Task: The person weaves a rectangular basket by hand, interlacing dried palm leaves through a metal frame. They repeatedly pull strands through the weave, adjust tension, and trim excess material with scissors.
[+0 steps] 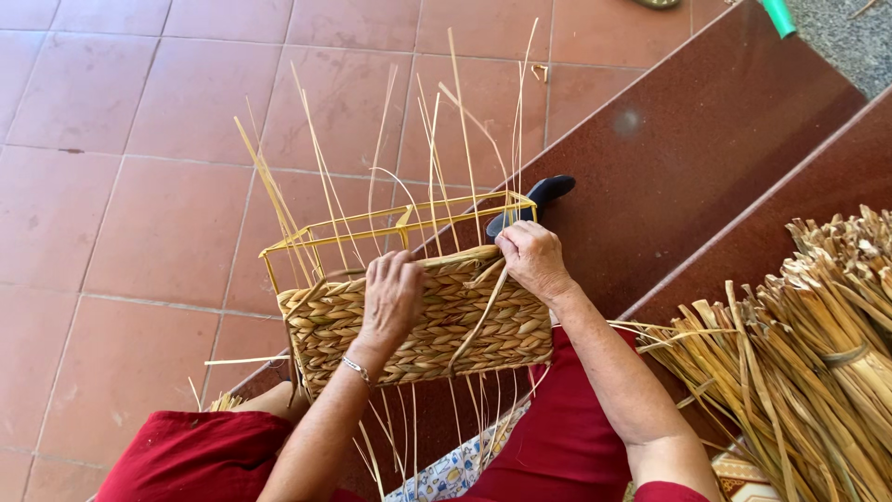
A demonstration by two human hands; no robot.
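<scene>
A half-woven straw basket (pixel 465 335) on a yellow wire frame (pixel 321 240) rests on my lap. Thin upright straw stakes (pixel 432 139) stick up from its top. My left hand (pixel 390 297) lies flat against the woven wall, fingers pressing the upper rows. My right hand (pixel 531 258) pinches a flat straw strand (pixel 483 311) at the top right corner of the weave. A silver bracelet (pixel 356 369) sits on my left wrist.
A bundle of dried straw strips (pixel 799 363) lies at the right on a dark red stone step (pixel 706 149). A black sandal (pixel 534 200) shows behind the basket. Terracotta floor tiles (pixel 139 186) spread to the left. My red clothing (pixel 195 455) fills the bottom.
</scene>
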